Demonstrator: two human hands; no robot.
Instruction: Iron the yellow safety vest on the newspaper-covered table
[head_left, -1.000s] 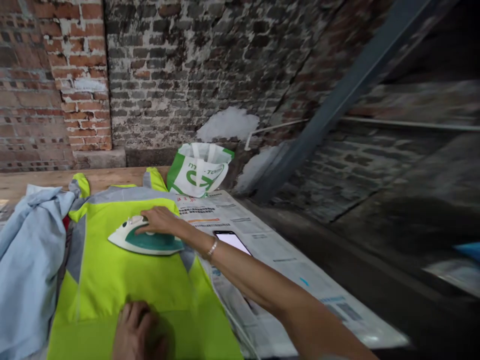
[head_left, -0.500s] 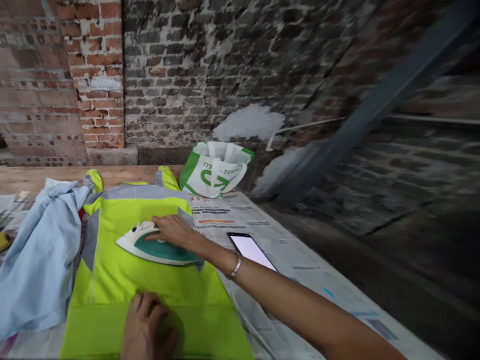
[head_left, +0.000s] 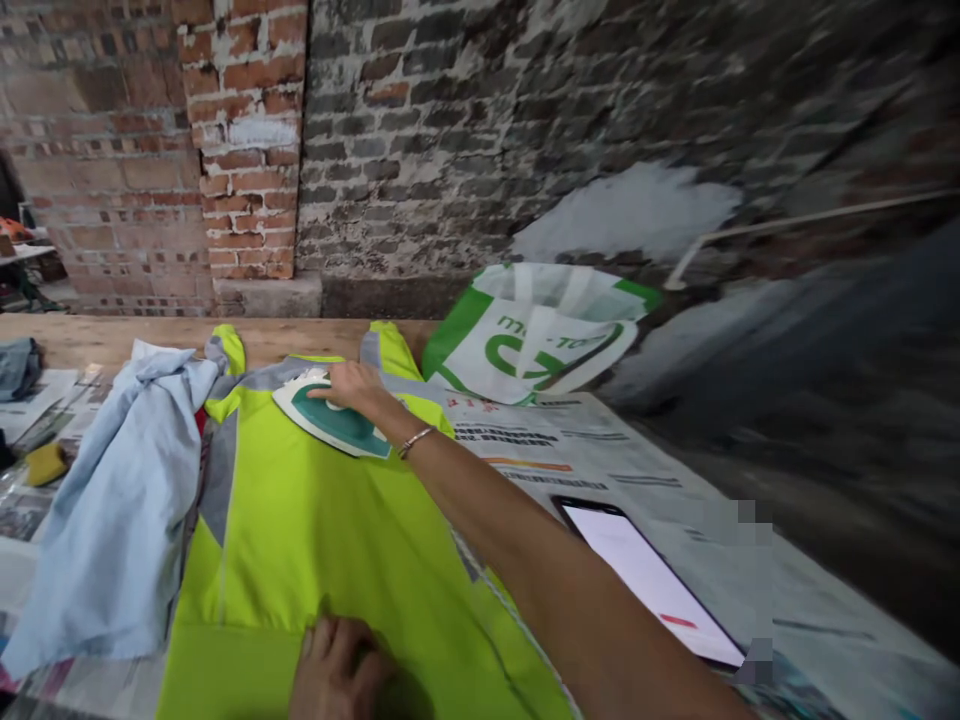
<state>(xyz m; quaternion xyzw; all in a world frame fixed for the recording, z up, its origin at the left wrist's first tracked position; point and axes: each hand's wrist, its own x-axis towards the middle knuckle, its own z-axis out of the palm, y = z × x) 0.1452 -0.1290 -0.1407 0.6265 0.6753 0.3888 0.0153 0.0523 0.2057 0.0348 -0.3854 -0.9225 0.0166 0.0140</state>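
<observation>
My right hand (head_left: 354, 388) is wrapped round the handle of a white and green clothes iron (head_left: 341, 425). The iron rests on a bright yellow-green high-visibility garment (head_left: 292, 520) with grey panels, close to its grey upper band, and its tip points to the far left. Near the lower part of the garment my left hand (head_left: 337, 670) rests on the fabric with bent fingers slightly apart, partly cut off by the bottom edge. Below my right forearm a pale cord (head_left: 517, 615) runs across the garment.
A light blue cloth garment (head_left: 112, 510) lies on the left. At the back right stands a white and green bag (head_left: 532, 335). A lit phone (head_left: 652, 580) lies on newspaper (head_left: 517, 440) at right, partly behind my forearm. A yellow sponge-like block (head_left: 45, 464) is far left, and a brick wall (head_left: 420, 150) stands behind.
The iron, held in my right hand, has moved away from me up the garment toward its grey band. My left hand still rests on the lower part. The view has swung left.
</observation>
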